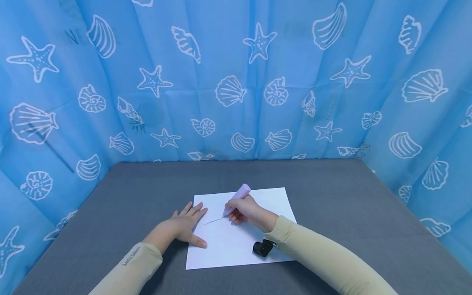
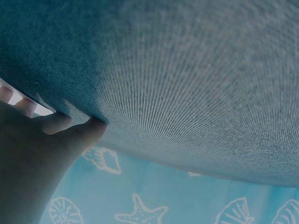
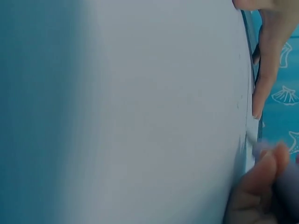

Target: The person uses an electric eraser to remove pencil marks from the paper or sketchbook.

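Note:
A white sheet of paper (image 1: 228,246) lies on the grey cloth. My right hand (image 1: 246,209) grips a thick lilac pen (image 1: 240,193), tilted with its narrow tip down near the middle of the sheet. A thin dark line (image 1: 213,221) runs leftward from the tip. In the right wrist view the fingers (image 3: 261,172) pinch the pen near its tip, somewhat blurred. My left hand (image 1: 184,226) lies spread over the paper's left edge, with fingertips and thumb on the sheet. From the left wrist its fingers (image 2: 88,133) look extended.
A grey cloth-covered table (image 1: 332,192) surrounds the paper. Behind and at both sides hangs a blue curtain (image 1: 236,119) with white shells and starfish. A small black device (image 1: 262,248) sits at the right wrist, above the sheet's lower right.

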Motion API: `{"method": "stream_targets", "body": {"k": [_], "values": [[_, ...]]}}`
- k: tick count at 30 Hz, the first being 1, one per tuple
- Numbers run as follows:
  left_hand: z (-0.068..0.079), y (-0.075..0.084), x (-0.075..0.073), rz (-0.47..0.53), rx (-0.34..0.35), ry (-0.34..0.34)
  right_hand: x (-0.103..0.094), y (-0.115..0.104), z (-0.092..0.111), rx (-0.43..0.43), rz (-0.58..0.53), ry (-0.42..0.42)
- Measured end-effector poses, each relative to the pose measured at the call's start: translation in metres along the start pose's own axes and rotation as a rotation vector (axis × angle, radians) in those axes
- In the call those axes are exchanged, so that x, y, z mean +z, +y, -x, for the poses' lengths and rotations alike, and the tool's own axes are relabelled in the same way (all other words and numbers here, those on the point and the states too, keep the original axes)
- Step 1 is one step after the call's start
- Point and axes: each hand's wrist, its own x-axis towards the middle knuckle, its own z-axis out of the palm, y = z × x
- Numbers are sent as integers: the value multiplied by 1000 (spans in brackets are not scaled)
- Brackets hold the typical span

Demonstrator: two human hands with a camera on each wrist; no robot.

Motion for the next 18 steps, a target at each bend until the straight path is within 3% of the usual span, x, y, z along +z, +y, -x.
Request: {"method": "stream_targets", "body": {"k": [6, 18], "values": [[-2, -1, 2, -8, -3, 5, 1, -1, 1, -11, 2, 23], [-3, -2, 1, 1, -7, -3, 2, -5, 5, -9, 46, -29]]}}
